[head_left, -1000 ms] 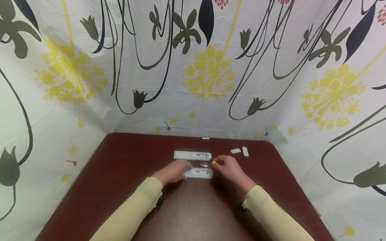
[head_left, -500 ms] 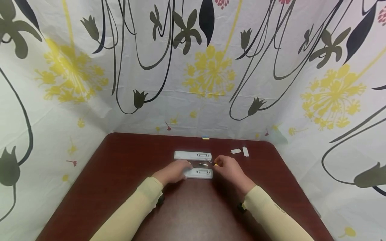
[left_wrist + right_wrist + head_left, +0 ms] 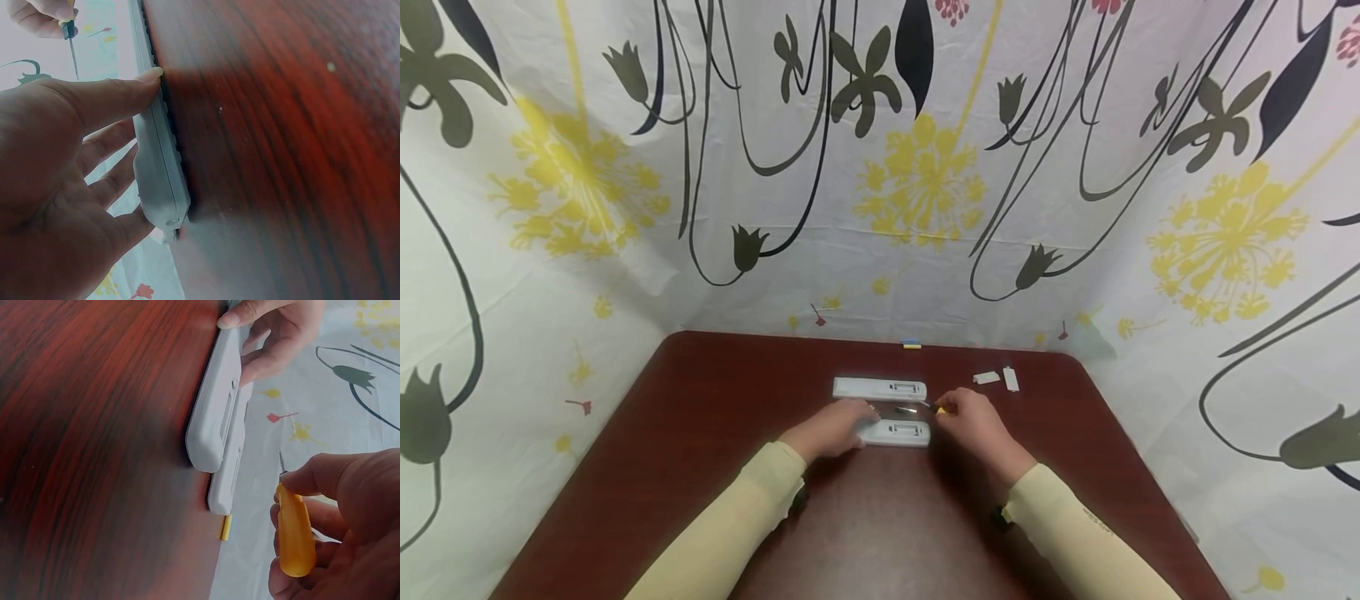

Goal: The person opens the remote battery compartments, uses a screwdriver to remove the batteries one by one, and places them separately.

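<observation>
A white remote control (image 3: 901,432) lies with its battery compartment facing up and uncovered. My left hand (image 3: 835,429) grips its left end, with the thumb (image 3: 119,100) along the near side and the fingers on the far side. My right hand (image 3: 976,421) pinches a small screwdriver (image 3: 295,540) by its yellow handle; its thin shaft points away from the palm, apart from the remote. Behind the held remote lies a second white remote control (image 3: 868,388), its compartment also uncovered. A small shiny thing (image 3: 906,410), too small to make out, is between the two remotes.
Two small white covers (image 3: 986,377) lie at the back right of the dark red table (image 3: 737,392). By the back edge is a small blue and yellow item (image 3: 912,344). A flower-patterned cloth (image 3: 880,208) hangs close around the table's back and sides.
The screwdriver has turned in my right fingers, and its yellow handle has shifted slightly right and down. My left hand and both remotes have stayed in place.
</observation>
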The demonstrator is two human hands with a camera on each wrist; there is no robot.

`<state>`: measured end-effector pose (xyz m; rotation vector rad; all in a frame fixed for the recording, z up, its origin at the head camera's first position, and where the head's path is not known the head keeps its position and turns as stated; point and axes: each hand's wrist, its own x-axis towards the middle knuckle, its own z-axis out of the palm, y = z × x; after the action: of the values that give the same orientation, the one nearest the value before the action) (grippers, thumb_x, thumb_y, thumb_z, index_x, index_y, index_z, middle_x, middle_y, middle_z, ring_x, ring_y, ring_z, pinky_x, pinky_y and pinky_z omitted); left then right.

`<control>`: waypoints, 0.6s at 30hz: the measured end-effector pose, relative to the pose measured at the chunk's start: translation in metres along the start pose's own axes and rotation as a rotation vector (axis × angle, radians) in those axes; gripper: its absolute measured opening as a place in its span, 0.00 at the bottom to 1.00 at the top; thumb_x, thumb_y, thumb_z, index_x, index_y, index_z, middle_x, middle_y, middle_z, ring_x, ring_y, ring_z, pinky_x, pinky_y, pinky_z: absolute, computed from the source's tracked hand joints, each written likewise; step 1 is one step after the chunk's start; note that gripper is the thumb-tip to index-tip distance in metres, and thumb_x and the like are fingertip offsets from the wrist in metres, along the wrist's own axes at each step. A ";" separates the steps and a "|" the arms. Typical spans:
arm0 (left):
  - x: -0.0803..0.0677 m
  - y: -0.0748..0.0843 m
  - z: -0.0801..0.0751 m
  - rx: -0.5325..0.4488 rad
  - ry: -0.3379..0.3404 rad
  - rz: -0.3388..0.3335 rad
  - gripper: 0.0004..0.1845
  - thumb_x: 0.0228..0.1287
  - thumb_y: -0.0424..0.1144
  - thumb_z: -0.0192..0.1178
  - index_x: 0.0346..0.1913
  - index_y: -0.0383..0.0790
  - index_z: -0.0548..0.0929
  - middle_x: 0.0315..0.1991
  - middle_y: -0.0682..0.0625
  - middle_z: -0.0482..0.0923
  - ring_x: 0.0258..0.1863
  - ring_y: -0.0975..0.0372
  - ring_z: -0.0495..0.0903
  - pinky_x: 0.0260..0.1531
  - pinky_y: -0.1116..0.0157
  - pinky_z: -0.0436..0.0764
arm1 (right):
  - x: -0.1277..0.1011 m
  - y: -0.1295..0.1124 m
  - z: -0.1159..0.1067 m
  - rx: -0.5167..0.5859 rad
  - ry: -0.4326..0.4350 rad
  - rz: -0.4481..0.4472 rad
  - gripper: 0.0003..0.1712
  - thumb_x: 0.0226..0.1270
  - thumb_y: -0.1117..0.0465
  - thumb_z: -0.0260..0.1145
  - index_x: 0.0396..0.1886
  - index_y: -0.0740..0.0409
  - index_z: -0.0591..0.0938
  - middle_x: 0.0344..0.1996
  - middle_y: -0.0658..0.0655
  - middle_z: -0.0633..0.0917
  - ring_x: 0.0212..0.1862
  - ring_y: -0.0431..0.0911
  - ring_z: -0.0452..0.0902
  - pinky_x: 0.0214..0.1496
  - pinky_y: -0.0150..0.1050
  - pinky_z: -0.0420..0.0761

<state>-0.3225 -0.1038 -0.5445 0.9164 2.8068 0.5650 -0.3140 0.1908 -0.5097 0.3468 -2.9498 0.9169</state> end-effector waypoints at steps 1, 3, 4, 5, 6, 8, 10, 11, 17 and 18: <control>0.000 0.000 0.000 0.000 0.002 0.003 0.24 0.73 0.35 0.75 0.69 0.43 0.86 0.70 0.48 0.82 0.74 0.54 0.76 0.75 0.53 0.74 | 0.000 0.000 -0.001 -0.003 0.002 -0.001 0.09 0.72 0.64 0.77 0.49 0.60 0.93 0.45 0.56 0.89 0.44 0.50 0.83 0.50 0.52 0.88; 0.000 -0.001 0.000 0.001 0.004 0.008 0.24 0.72 0.35 0.76 0.69 0.43 0.86 0.70 0.48 0.82 0.74 0.53 0.76 0.75 0.53 0.75 | -0.001 0.000 -0.002 -0.007 0.008 -0.001 0.09 0.71 0.64 0.77 0.48 0.60 0.93 0.45 0.56 0.90 0.44 0.49 0.84 0.50 0.52 0.88; 0.000 -0.001 0.000 0.004 0.005 0.011 0.24 0.72 0.35 0.76 0.69 0.42 0.86 0.70 0.48 0.82 0.74 0.53 0.77 0.75 0.53 0.75 | -0.001 0.000 -0.003 -0.011 0.010 0.002 0.09 0.72 0.63 0.77 0.48 0.59 0.93 0.45 0.55 0.91 0.44 0.49 0.84 0.50 0.52 0.88; 0.000 -0.001 0.001 0.005 0.008 0.014 0.24 0.72 0.35 0.76 0.69 0.42 0.86 0.69 0.47 0.82 0.74 0.53 0.77 0.75 0.53 0.75 | 0.000 0.001 -0.003 -0.015 0.010 0.002 0.08 0.72 0.63 0.77 0.48 0.59 0.93 0.44 0.55 0.91 0.44 0.49 0.85 0.50 0.52 0.88; 0.000 -0.001 0.000 0.006 0.008 0.016 0.24 0.72 0.34 0.76 0.69 0.42 0.86 0.69 0.47 0.82 0.74 0.53 0.77 0.75 0.53 0.75 | 0.000 0.001 -0.004 -0.016 0.009 0.001 0.08 0.72 0.63 0.77 0.47 0.59 0.93 0.43 0.55 0.91 0.43 0.49 0.85 0.49 0.52 0.88; 0.000 -0.001 0.000 0.007 0.009 0.021 0.24 0.72 0.34 0.76 0.69 0.41 0.86 0.69 0.47 0.82 0.74 0.53 0.77 0.75 0.53 0.75 | 0.000 0.002 -0.005 -0.025 0.012 0.002 0.06 0.72 0.63 0.78 0.46 0.58 0.93 0.40 0.53 0.91 0.41 0.48 0.84 0.48 0.52 0.88; 0.000 -0.001 0.001 0.007 0.011 0.025 0.24 0.72 0.35 0.76 0.68 0.41 0.86 0.69 0.47 0.83 0.73 0.53 0.77 0.75 0.53 0.75 | 0.000 0.004 -0.006 -0.028 0.016 0.009 0.05 0.72 0.63 0.78 0.44 0.57 0.93 0.37 0.51 0.90 0.39 0.48 0.83 0.46 0.51 0.87; 0.000 -0.001 0.001 0.007 0.010 0.026 0.24 0.72 0.35 0.76 0.69 0.41 0.86 0.69 0.47 0.83 0.73 0.53 0.77 0.75 0.53 0.75 | 0.000 0.004 -0.006 -0.029 0.021 0.009 0.04 0.72 0.63 0.78 0.43 0.57 0.93 0.36 0.51 0.90 0.38 0.47 0.83 0.45 0.51 0.87; 0.000 -0.003 0.002 0.003 0.007 0.025 0.24 0.73 0.35 0.75 0.70 0.42 0.86 0.70 0.48 0.82 0.74 0.53 0.76 0.75 0.53 0.74 | -0.001 0.011 -0.009 -0.030 0.055 0.021 0.05 0.69 0.64 0.78 0.42 0.58 0.91 0.35 0.52 0.90 0.35 0.46 0.82 0.42 0.49 0.86; 0.000 -0.003 0.002 0.001 0.008 0.026 0.24 0.73 0.35 0.75 0.70 0.42 0.86 0.70 0.48 0.82 0.74 0.53 0.77 0.75 0.53 0.75 | -0.002 0.012 -0.010 -0.028 0.058 0.030 0.06 0.69 0.63 0.78 0.42 0.58 0.91 0.35 0.52 0.90 0.34 0.47 0.82 0.41 0.49 0.86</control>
<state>-0.3239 -0.1051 -0.5475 0.9545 2.8063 0.5720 -0.3155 0.2062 -0.5078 0.2708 -2.9200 0.8723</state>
